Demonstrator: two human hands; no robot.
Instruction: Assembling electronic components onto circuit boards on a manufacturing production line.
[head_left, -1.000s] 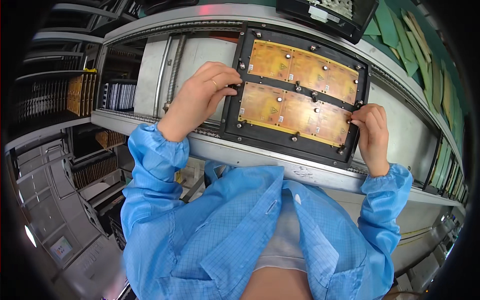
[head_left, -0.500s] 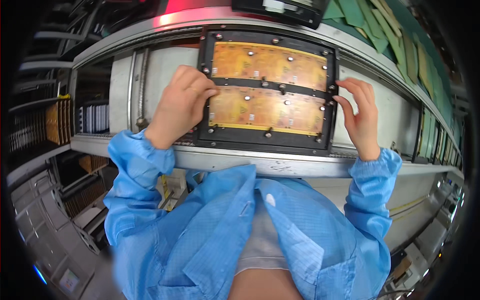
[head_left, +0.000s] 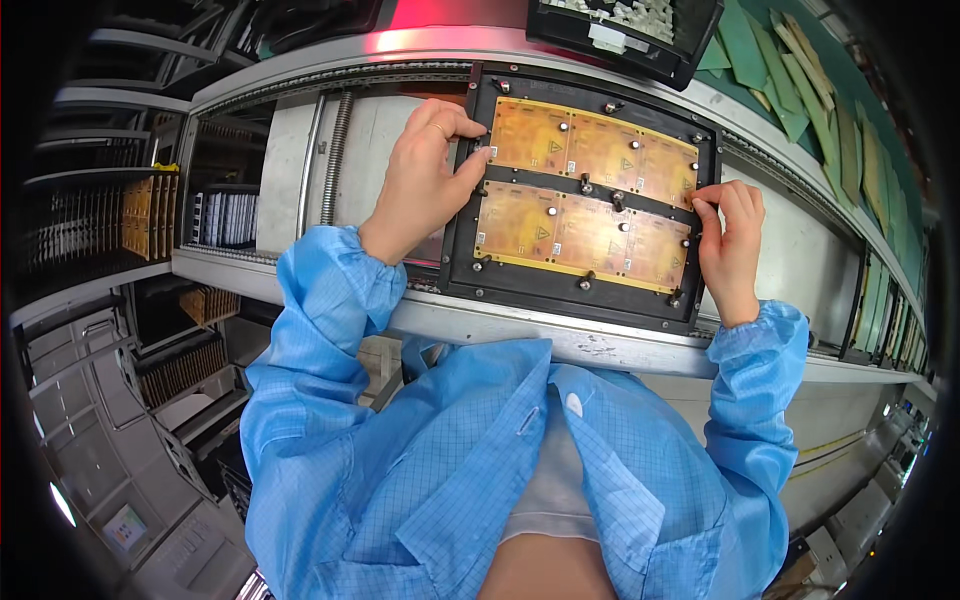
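Observation:
A black carrier frame (head_left: pixel 560 272) lies across the metal rails in front of me. It bears two amber circuit board panels, the upper panel (head_left: pixel 600 150) and the lower panel (head_left: pixel 580 235), one on each side of a black middle bar. Small black clips stand along the bar and rim. My left hand (head_left: pixel 425 170) is at the frame's left rim beside the upper panel's end, thumb and forefinger apart. At the right rim, by the upper panel's lower right corner, my right hand (head_left: pixel 732 240) has thumb and forefinger closed together; what lies between them is hidden.
Behind the carrier stands a black bin (head_left: pixel 640 30) with small white pieces. Green strips (head_left: pixel 775 70) lie at the far right. A rack of upright boards (head_left: pixel 150 215) is at the left. The front metal rail (head_left: pixel 560 340) runs between me and the carrier.
My left hand has shifted from beside the middle bar up to the upper panel's left end, and its pinch has opened. My right thumb and forefinger have closed together. The view has shifted.

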